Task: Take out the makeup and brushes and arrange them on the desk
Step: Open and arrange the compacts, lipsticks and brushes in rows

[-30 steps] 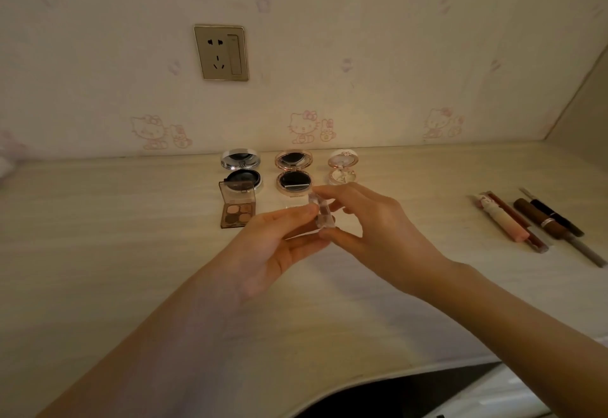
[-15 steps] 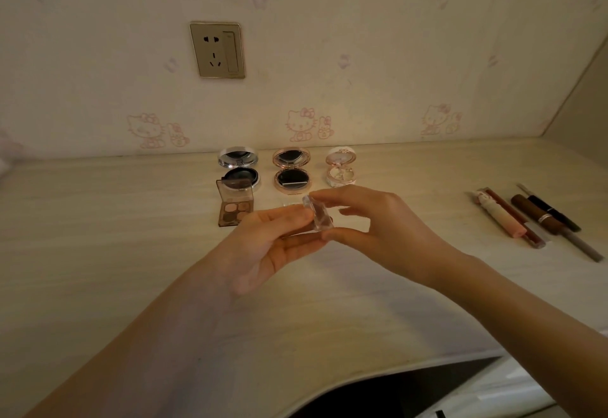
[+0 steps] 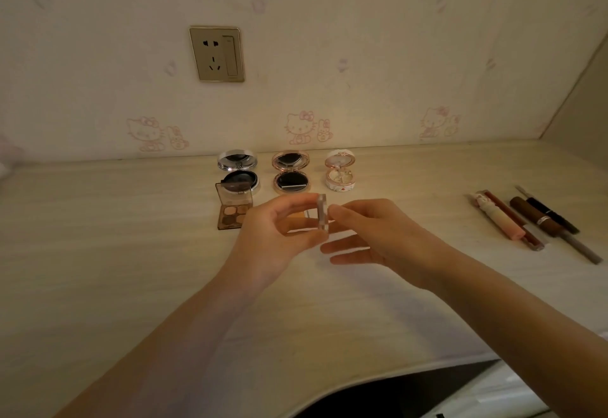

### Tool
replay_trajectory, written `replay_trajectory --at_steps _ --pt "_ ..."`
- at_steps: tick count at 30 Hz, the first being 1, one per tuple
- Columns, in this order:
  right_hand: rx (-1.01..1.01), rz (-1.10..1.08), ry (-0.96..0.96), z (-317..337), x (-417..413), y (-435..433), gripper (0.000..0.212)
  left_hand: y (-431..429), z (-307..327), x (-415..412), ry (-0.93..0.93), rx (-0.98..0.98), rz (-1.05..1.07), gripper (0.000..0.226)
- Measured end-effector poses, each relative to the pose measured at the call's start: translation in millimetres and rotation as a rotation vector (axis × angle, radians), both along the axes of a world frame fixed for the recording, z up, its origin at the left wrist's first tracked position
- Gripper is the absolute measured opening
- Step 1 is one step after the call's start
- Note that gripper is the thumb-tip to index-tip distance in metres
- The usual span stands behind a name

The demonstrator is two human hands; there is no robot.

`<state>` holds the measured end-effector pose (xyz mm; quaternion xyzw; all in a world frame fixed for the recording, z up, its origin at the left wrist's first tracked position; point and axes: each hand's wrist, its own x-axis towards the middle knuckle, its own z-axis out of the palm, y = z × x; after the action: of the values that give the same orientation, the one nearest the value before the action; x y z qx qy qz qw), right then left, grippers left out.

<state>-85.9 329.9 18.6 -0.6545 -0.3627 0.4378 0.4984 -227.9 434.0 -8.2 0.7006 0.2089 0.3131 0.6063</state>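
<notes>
Three open compacts [image 3: 291, 172] stand in a row on the tabletop [image 3: 98, 253] behind the left grip [image 3: 279, 236], which holds a small case [image 3: 321, 217]; a palette [image 3: 234, 217] lies just left of the grip, and tubes and pencils [image 3: 496, 220] lie together well to its right.

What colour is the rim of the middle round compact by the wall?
Rose gold, on the middle compact; clearest in the head view.

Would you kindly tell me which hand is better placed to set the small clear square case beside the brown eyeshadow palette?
Probably the left: the left hand holds the small clear square case, next to the brown eyeshadow palette; the right hand only touches its edge with a fingertip.
</notes>
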Motion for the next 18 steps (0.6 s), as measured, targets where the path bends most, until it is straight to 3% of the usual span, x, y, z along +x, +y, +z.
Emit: replay_trajectory --at_steps 3,7,9,14,18 --pt "-0.006 0.06 0.093 -0.7 1.5 0.8 0.04 -3.3 0.7 1.0 -0.007 0.092 -0.005 0.048" --pt "0.056 0.022 0.027 -5.6 3.2 2.7 0.028 -2.5 1.2 -0.1 0.024 0.109 -0.033 0.052" --pt "0.073 -0.032 -0.08 -8.0 4.5 3.5 0.027 0.3 0.9 -2.0 0.025 -0.009 -0.014 0.05" --pt "0.118 -0.058 -0.578 -11.5 5.1 -0.5 0.029 2.6 4.6 -1.5 -0.033 -0.632 -0.039 0.026" --pt "0.185 -0.039 -0.775 -14.7 -0.2 -1.1 0.034 0.3 8.5 3.4 -0.016 -0.775 -0.102 0.031"
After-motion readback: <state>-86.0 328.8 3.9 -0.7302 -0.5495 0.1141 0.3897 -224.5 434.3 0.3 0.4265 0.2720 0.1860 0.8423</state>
